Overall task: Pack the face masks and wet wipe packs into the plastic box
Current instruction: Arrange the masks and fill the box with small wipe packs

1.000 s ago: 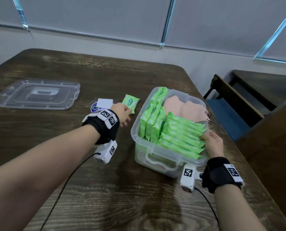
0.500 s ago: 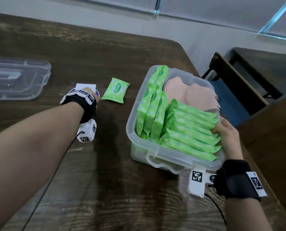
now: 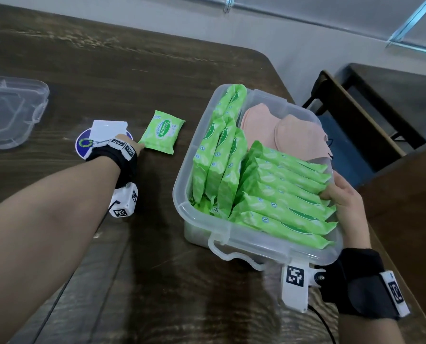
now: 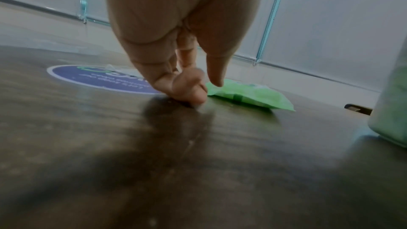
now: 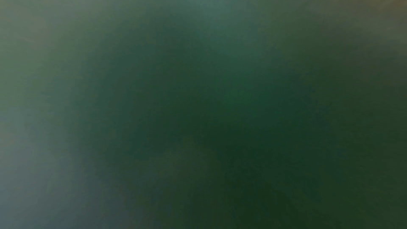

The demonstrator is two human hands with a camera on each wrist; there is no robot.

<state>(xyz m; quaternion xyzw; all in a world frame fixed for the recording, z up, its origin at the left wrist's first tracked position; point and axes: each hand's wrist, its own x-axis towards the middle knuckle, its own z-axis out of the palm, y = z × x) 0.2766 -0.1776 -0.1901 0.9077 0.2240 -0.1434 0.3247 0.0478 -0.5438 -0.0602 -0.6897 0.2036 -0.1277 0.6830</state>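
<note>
A clear plastic box (image 3: 182, 187) stands at the table's right, holding several green wet wipe packs (image 3: 281, 202) on edge and pink face masks (image 3: 293, 130) at its far end. One loose wet wipe pack (image 3: 161, 131) lies flat to the left of the box. My left hand (image 3: 132, 148) is at that pack's near corner. In the left wrist view my left hand (image 4: 198, 84) has its fingertips on the table beside the pack (image 4: 249, 95), one finger over its corner, with no hold showing. My right hand (image 3: 343, 197) lies over the box's right rim, fingers on the pack ends. The right wrist view is dark blur.
A clear lid (image 3: 10, 115) lies at the far left. A round blue sticker (image 3: 82, 145) with a white slip on it is just behind my left wrist. A dark chair (image 3: 355, 125) stands past the table's right edge.
My left hand drew back toward the sticker and has come to the loose pack's corner again. My right hand stays at the box's right side. The view has tilted down.
</note>
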